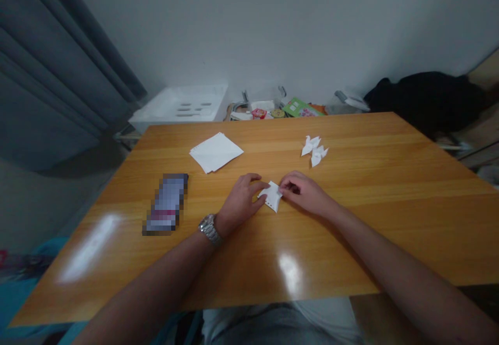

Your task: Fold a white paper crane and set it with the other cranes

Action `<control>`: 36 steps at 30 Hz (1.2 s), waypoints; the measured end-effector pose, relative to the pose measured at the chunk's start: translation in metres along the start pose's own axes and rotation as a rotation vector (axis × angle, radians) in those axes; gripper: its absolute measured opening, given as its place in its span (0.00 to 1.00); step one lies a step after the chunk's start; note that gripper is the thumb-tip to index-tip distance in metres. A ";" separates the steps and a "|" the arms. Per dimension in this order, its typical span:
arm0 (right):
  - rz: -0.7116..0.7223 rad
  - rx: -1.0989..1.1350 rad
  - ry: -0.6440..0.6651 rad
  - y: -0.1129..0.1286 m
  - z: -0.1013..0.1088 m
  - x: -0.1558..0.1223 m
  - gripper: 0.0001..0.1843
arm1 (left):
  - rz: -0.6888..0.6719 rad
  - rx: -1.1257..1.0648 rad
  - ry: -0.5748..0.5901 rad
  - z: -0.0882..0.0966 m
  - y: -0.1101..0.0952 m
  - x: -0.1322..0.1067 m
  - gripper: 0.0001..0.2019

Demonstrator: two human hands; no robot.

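Note:
A small folded white paper lies on the wooden table between my two hands. My left hand, with a metal watch on its wrist, presses its fingers on the paper's left edge. My right hand pinches the paper's right edge with curled fingers. Two finished folded paper figures lie farther back on the right. A stack of white square sheets lies at the back left.
A blurred-out flat object lies left of my left hand. Behind the table stand a white box, small packets and clutter, and a dark bag. Grey curtains hang at the left.

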State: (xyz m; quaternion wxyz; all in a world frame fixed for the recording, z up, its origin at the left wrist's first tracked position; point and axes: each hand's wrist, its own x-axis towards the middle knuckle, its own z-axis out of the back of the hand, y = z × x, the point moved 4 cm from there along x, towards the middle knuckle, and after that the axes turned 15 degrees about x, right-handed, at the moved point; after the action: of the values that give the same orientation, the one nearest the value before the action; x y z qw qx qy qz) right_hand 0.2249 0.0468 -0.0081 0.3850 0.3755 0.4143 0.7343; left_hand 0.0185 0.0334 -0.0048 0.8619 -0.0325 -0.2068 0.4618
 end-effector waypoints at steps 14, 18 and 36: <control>0.094 -0.016 0.080 -0.002 0.002 -0.004 0.08 | -0.018 0.007 0.006 0.000 0.000 0.001 0.13; 0.124 -0.035 0.089 0.001 0.001 -0.004 0.09 | -0.015 0.011 0.008 0.000 0.000 0.001 0.13; 0.206 -0.075 0.152 0.008 -0.004 -0.004 0.13 | -0.120 -0.018 -0.013 0.002 -0.009 0.003 0.11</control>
State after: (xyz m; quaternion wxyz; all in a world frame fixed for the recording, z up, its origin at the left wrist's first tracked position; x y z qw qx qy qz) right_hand 0.2213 0.0394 -0.0037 0.2888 0.3445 0.3741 0.8112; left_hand 0.0262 0.0301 0.0002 0.8862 -0.0248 -0.2183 0.4078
